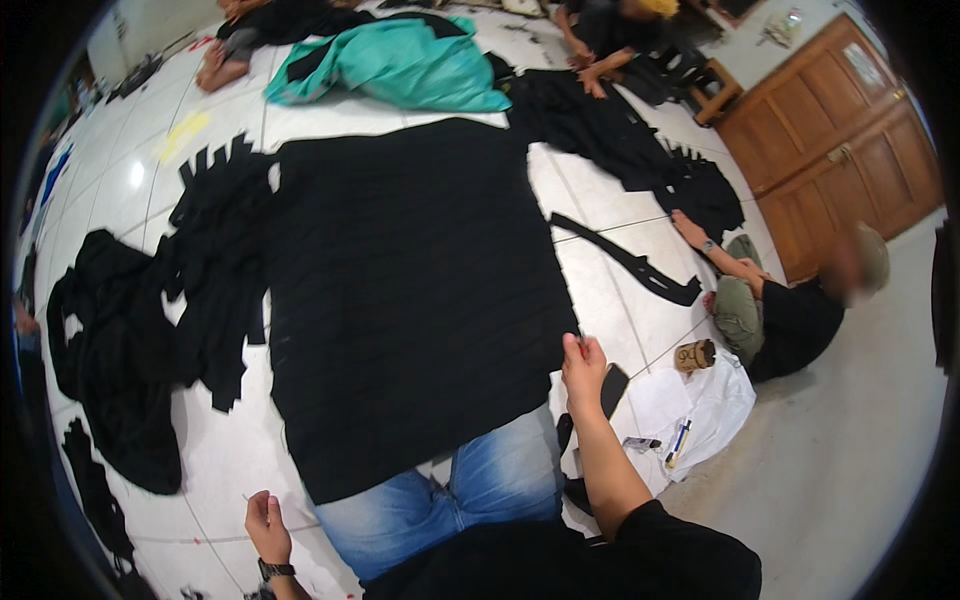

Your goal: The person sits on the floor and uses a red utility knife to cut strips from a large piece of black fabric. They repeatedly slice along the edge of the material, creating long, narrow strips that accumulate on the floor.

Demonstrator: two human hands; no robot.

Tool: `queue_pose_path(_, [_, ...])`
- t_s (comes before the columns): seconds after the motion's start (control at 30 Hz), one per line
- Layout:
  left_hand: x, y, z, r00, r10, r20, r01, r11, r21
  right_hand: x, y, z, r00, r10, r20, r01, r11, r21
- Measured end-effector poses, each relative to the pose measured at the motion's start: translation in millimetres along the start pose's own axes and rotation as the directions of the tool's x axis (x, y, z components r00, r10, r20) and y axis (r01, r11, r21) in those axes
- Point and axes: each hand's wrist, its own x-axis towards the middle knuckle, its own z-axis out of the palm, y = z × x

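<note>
The right hand [583, 365] pinches the near right edge of a large rectangular sheet of black fabric [410, 290] spread flat on the white tiled floor [600, 290]. The left hand [267, 525], loosely curled and holding nothing, hovers over the floor just off the sheet's near left corner. The sheet's near edge overlaps the person's blue denim knee [470, 495]. Cut black fabric strips [215, 270] lie left of the sheet.
</note>
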Motion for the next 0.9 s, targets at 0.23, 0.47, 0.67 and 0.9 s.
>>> queue_pose_path(0.23, [19.8,130.7,88.0,0.982,0.171,-0.076,-0.185,0.951,-0.247,-28.2,69.8,-13.2,0.899,0.427,0.098,-0.419,0.903,-0.098])
queue_pose_path(0.47, [0.3,135.7,43.5,1.0,-0.011,-0.006,0.007,0.898,-0.44,-30.9,38.1,-41.9,0.985,0.137,-0.105,-0.116,0.976,0.187])
queue_pose_path(0.67, [-40.2,130.7,30.9,0.985,0.023,0.171,0.021,0.968,-0.252,-26.3,71.4,-141.7,0.985,-0.019,0.17,0.116,0.801,-0.587])
queue_pose_path(0.9, [-1.2,145.2,59.4,0.996,0.057,0.067,-0.027,0.92,-0.39,-49.7,-26.9,-19.1,0.909,0.205,0.362,-0.114,0.959,-0.258])
